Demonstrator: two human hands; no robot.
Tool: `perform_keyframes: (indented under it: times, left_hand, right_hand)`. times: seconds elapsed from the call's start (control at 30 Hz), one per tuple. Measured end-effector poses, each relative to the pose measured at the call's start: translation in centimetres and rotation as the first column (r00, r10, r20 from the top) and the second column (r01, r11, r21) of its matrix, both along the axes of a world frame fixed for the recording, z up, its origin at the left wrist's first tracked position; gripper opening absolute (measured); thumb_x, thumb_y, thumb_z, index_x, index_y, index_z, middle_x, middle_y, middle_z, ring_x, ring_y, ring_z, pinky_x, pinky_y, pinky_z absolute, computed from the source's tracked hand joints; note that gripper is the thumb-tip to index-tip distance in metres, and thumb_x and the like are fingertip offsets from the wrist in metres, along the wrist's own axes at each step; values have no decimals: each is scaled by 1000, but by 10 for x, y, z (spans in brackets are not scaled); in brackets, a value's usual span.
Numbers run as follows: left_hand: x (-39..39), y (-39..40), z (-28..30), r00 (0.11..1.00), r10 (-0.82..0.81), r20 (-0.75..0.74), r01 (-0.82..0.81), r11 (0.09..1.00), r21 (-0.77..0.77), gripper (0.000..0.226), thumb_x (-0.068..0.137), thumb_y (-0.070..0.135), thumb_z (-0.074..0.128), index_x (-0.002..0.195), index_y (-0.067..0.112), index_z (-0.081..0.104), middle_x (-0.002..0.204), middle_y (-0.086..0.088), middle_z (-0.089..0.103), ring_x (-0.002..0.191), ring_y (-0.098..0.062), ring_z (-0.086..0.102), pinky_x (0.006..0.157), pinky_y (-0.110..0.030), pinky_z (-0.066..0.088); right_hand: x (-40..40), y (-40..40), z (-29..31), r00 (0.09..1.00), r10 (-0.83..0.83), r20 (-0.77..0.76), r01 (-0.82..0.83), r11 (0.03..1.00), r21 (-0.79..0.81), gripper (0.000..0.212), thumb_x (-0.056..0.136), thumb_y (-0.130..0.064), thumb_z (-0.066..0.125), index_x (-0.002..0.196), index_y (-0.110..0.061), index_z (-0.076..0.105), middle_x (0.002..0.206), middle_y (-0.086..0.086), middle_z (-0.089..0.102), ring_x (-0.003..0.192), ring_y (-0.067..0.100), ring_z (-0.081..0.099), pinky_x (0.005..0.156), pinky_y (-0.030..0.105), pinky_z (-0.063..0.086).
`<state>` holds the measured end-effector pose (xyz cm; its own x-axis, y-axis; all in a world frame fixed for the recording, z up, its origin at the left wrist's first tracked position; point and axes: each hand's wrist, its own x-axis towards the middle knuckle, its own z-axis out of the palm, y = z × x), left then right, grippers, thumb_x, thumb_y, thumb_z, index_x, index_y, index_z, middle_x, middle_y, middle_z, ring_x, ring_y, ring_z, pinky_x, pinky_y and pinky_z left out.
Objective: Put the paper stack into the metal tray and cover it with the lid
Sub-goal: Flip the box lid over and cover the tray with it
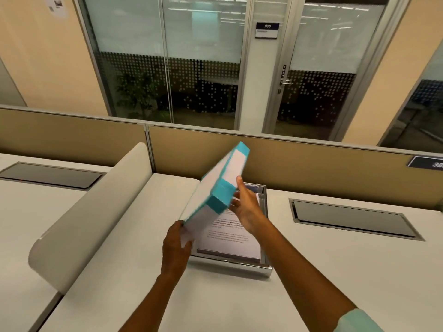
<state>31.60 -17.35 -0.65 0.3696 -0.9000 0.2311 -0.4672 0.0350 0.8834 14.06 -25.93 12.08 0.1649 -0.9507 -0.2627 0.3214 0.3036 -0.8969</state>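
A shiny metal tray (242, 266) stands on the white desk with a printed paper stack (230, 238) lying inside it. Above the tray's left side I hold a white lid with teal edges (219, 185), tilted steeply, its far end raised. My left hand (176, 248) grips the lid's near lower corner. My right hand (247, 207) grips its right side, thumb on the teal rim. The lid hides the tray's far left part.
A curved white divider panel (91, 216) rises to the left of the tray. A grey recessed cable hatch (352, 220) sits in the desk to the right, another hatch (50, 174) at far left. A tan partition wall (311, 168) runs behind.
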Motion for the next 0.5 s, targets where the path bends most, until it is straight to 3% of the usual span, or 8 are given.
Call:
perform_keyframes:
  times: [0.07, 0.13, 0.2, 0.33, 0.43, 0.5]
  left_hand:
    - [-4, -4, -14, 986, -30, 164, 33, 999, -19, 53, 82, 6, 73, 129, 14, 50, 127, -10, 58, 119, -24, 56, 94, -39, 57]
    - [-10, -7, -24, 953, -32, 302, 39, 999, -18, 63, 79, -2, 73, 134, 14, 46, 133, -15, 52, 125, -31, 52, 93, -49, 56]
    - [-14, -8, -32, 908, -53, 416, 69, 997, -25, 71, 74, -8, 75, 132, 17, 44, 133, -17, 51, 124, -38, 53, 87, -54, 57]
    - [-19, -10, -42, 827, -119, 550, 161, 987, -28, 75, 66, -9, 80, 126, 19, 46, 131, -9, 44, 120, -39, 54, 89, -57, 54]
    - [-16, -11, -46, 781, -161, 603, 212, 977, -13, 77, 65, -2, 84, 128, 21, 45, 133, -6, 41, 127, -31, 44, 93, -62, 51]
    - [-9, -9, -49, 738, -218, 638, 253, 967, 37, 78, 68, 20, 84, 133, 24, 42, 141, -6, 40, 134, -32, 40, 103, -67, 39]
  right_hand:
    - [-19, -4, -2, 998, -57, 33, 55, 997, 62, 41, 91, -47, 58, 119, -17, 60, 111, 6, 72, 102, 25, 70, 91, 47, 57]
    - [-38, -6, -10, 991, -114, -76, 122, 987, 107, 43, 85, -45, 67, 117, -16, 63, 112, 6, 72, 102, 26, 71, 90, 50, 57]
    - [-54, -4, -22, 965, -145, -216, 179, 973, 148, 46, 80, -37, 76, 115, -12, 62, 113, 8, 71, 101, 27, 71, 88, 49, 58]
    - [-79, 3, -50, 934, -153, -324, 242, 937, 253, 45, 79, -22, 78, 116, -6, 57, 118, 13, 67, 104, 32, 67, 94, 52, 55]
    - [-90, 7, -75, 921, -161, -355, 270, 920, 284, 41, 82, -24, 75, 115, -7, 57, 112, 13, 67, 100, 35, 68, 91, 54, 56]
    - [-93, 8, -88, 893, -163, -420, 295, 916, 272, 37, 86, -28, 71, 112, -6, 56, 108, 13, 68, 96, 34, 69, 85, 48, 59]
